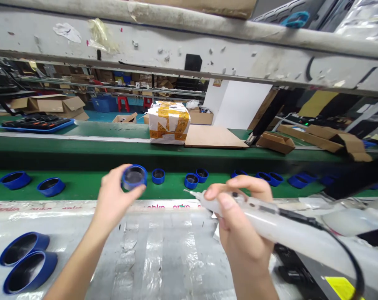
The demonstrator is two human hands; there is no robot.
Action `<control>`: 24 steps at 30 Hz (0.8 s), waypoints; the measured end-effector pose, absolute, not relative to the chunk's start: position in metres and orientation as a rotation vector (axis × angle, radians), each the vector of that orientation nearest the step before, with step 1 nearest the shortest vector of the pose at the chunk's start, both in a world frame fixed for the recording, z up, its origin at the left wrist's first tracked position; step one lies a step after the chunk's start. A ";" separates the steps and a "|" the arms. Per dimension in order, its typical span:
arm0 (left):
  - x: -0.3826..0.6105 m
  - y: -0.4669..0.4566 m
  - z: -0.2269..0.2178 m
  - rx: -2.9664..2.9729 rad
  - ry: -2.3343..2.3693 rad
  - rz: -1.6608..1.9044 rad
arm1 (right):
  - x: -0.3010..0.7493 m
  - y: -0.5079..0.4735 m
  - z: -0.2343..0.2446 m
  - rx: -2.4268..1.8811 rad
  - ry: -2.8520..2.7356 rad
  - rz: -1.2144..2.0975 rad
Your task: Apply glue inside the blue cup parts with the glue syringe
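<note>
Where blue caps (158,176) line the green conveyor (82,189), the left hand (112,202) pinches one cap (134,177). The right hand (239,227) clasps a corded pen tool (295,237), its tip just beside that cap.

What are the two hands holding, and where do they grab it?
The left hand pinches a blue round cap by its rim. The right hand grips a white pen-like tool near its pointed front end.

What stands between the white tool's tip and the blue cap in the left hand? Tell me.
Nothing visible does. The left hand holds the blue cap up; the right hand points the white tool at it, tip apart from it. The other caps lie behind on the green belt.
</note>
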State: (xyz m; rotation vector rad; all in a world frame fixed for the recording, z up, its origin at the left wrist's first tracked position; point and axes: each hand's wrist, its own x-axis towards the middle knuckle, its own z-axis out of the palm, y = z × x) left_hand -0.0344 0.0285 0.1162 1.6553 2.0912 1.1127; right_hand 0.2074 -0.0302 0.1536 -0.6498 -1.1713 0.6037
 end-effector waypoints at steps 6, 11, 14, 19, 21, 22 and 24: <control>-0.116 0.076 0.071 1.182 2.620 1.027 | 0.219 -0.021 0.161 -0.659 -0.987 0.716; -0.136 0.076 0.038 1.239 2.620 0.871 | 0.218 -0.015 0.159 -0.660 -0.989 0.750; -0.127 0.074 0.035 1.349 2.588 0.869 | 0.217 -0.014 0.155 -0.670 -1.022 0.751; -0.103 0.072 0.050 1.753 2.231 0.970 | 0.216 -0.014 0.148 -0.673 -1.073 0.743; -0.088 0.068 0.060 1.891 2.007 1.018 | 0.215 -0.014 0.146 -0.647 -1.108 0.751; -0.079 0.065 0.066 1.944 1.895 1.039 | 0.213 -0.015 0.145 -0.634 -1.135 0.764; -0.057 0.055 0.077 2.022 1.685 1.067 | 0.210 -0.016 0.144 -0.604 -1.185 0.799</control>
